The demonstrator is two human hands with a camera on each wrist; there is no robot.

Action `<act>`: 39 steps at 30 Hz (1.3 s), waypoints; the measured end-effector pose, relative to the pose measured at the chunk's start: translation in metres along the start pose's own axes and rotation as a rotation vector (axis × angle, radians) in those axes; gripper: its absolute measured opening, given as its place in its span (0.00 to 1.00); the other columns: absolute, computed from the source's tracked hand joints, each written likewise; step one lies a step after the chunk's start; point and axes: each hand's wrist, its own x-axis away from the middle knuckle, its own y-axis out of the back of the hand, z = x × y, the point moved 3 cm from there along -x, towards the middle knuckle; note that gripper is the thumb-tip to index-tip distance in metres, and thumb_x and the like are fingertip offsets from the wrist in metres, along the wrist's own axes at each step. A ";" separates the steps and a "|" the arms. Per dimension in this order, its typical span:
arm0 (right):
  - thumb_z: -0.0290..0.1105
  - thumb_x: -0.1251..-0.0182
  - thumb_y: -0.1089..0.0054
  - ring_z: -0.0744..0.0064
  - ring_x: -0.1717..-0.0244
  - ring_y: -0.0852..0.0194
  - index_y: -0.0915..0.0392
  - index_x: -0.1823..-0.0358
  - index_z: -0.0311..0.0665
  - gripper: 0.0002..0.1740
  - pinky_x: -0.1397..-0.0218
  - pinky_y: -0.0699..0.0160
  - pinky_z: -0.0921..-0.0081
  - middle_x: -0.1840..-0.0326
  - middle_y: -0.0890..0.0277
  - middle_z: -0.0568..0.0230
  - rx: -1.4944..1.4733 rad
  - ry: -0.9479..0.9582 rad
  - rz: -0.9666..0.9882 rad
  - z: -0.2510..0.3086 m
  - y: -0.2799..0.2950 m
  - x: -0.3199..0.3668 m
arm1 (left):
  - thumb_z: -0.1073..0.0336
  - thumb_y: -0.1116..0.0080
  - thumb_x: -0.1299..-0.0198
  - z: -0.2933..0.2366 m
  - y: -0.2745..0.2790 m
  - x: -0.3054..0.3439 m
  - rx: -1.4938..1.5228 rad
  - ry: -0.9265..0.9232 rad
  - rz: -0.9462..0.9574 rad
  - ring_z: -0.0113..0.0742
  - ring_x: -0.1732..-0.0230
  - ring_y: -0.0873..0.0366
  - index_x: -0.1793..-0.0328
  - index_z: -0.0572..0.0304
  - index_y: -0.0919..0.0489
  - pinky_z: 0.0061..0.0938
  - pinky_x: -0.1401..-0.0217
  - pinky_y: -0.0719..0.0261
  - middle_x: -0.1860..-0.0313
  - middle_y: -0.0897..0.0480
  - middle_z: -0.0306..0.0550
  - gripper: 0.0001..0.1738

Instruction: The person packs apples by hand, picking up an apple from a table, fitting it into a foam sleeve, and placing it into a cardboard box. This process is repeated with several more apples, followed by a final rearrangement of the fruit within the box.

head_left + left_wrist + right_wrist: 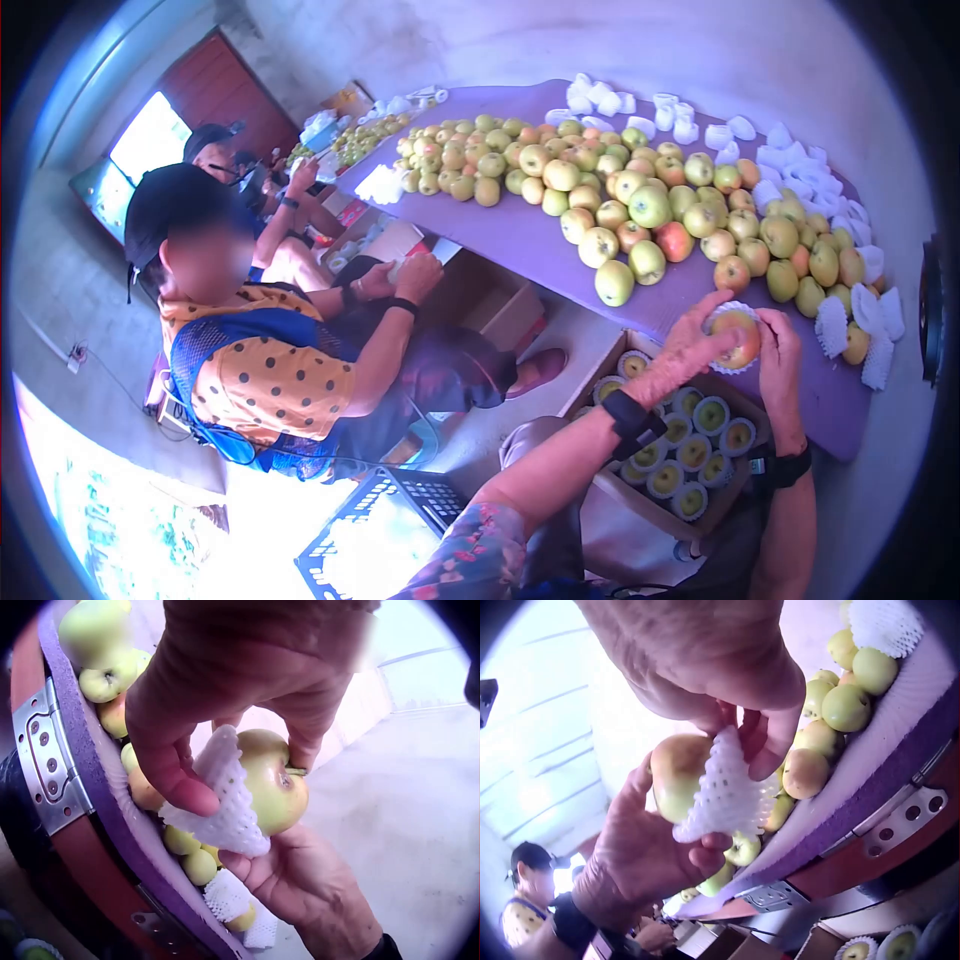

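Note:
A yellow-red apple [738,338] sits partly inside a white foam net [229,799] above the table edge. My left hand [692,340] grips the apple, its thumb across the front in the head view. On the other side my right hand [780,360] pinches the net's edge, as the right wrist view also shows with the foam net [727,791] between fingers and thumb. The apple's stem end is bare in the left wrist view. Just below both hands stands a cardboard box [720,515] of apples in foam nets.
Many loose apples [560,175] cover the purple tabletop [500,230]. Empty foam nets [800,170] lie along its far right side. At the left sits a person in a dotted shirt [290,385], with another person behind. A dark plastic crate [350,510] stands on the floor.

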 end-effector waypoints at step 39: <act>0.27 0.29 0.49 0.75 0.59 0.29 0.25 0.52 0.34 0.09 0.55 0.28 0.76 0.60 0.25 0.65 -0.142 -0.146 0.007 -0.032 0.006 -0.006 | 0.52 0.38 0.47 0.044 -0.017 -0.034 -0.182 -0.307 -0.363 0.46 0.56 0.20 0.32 0.57 0.32 0.36 0.56 0.19 0.51 0.21 0.57 0.37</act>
